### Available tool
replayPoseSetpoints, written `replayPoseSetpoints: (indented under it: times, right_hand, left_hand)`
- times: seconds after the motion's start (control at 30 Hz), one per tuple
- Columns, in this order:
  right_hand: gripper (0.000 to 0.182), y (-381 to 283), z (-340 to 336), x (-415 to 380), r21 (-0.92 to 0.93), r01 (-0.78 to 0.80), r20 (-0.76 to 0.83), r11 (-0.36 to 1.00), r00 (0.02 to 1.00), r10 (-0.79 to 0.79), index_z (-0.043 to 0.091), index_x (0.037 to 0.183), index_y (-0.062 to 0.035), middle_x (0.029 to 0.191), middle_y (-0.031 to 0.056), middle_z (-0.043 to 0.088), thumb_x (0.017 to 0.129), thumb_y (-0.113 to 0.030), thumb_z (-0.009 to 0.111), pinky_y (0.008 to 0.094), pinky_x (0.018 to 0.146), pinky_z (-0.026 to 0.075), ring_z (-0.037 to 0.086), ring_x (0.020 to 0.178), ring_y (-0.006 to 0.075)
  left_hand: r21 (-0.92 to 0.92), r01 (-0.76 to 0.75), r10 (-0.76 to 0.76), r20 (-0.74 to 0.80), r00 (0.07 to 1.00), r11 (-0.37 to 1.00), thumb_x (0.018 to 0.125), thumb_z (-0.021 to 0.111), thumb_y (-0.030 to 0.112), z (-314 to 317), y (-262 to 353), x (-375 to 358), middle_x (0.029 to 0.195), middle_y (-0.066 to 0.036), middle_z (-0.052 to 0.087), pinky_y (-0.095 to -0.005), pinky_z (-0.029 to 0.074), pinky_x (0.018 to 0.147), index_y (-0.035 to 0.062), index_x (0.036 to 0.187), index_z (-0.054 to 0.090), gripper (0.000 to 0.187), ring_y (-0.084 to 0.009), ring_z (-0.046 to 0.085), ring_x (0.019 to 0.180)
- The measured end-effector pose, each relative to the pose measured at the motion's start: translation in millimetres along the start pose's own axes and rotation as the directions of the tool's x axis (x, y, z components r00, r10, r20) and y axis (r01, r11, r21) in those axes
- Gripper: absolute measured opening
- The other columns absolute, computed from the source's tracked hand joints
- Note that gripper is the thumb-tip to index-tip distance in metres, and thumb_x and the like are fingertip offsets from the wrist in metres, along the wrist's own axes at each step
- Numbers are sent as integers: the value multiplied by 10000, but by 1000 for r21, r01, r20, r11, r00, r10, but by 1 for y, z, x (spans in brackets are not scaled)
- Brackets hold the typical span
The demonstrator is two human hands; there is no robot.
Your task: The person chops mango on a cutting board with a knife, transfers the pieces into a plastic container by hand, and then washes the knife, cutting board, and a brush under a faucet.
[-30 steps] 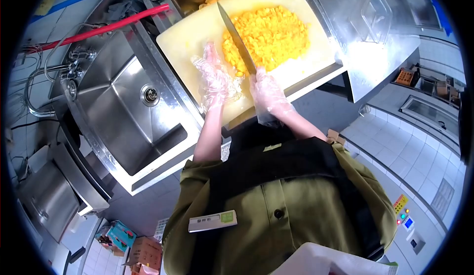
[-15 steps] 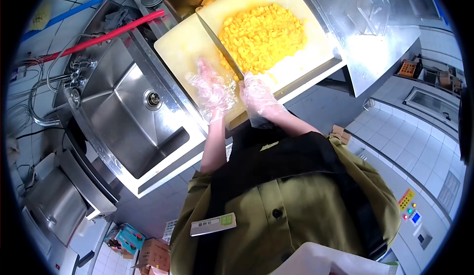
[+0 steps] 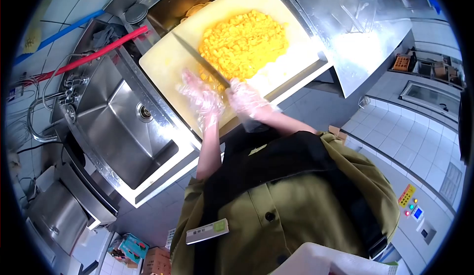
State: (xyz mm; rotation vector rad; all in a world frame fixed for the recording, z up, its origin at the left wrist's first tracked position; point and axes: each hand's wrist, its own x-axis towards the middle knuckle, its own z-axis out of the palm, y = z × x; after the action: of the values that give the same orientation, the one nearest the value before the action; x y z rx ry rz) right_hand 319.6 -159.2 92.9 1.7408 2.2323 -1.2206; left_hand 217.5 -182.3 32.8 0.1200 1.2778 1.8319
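Note:
My right hand point(image 3: 245, 99), in a clear plastic glove, is closed round the handle end of a long knife point(image 3: 201, 59). The blade points up and left over the white cutting board point(image 3: 165, 57), along the left edge of a heap of chopped yellow pieces point(image 3: 244, 42), which look like diced fruit. Just left of the knife is my left hand point(image 3: 202, 99), gloved too, its fingers stretched out above the board and holding nothing I can see. A few yellow bits lie between the blade and this hand.
Left of the board is a steel sink point(image 3: 111, 122) with a tap point(image 3: 71, 94). A red hose point(image 3: 98, 52) crosses its back edge. The board bridges another basin point(image 3: 173, 3) with pale pieces in it. A clear container point(image 3: 358, 8) stands on the steel counter point(image 3: 340, 42) at right.
The whole view has shifted, so the board sits lower and further left. The knife has swung a little, its tip further left. Both hands keep about the same pose.

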Motion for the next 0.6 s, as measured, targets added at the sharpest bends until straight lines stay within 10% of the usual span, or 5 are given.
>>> replayPoseSetpoints:
  times: [0.13,0.6]
  right_hand:
    - [227,32,-56,-5,45,-83,-291,996,952,93,485,911,-22,804,236,577,834,-234,468,455,722,430,560,800,378]
    - [207,92,-67,28,-13,-28,-237,1000,971,24,468,920,-50,840,220,586,852,-238,417,461,740,425,557,812,386]
  left_hand:
    - [200,-21,-5,127,992,980,883,137,554,41,-15,18,1445,-68,53,-304,-67,1064,46,1373,95,707,-156,8,1331]
    - [642,96,-190,79,979,760,847,297,593,110,17,57,1314,-107,356,-326,248,995,56,1324,279,719,-207,339,1190]
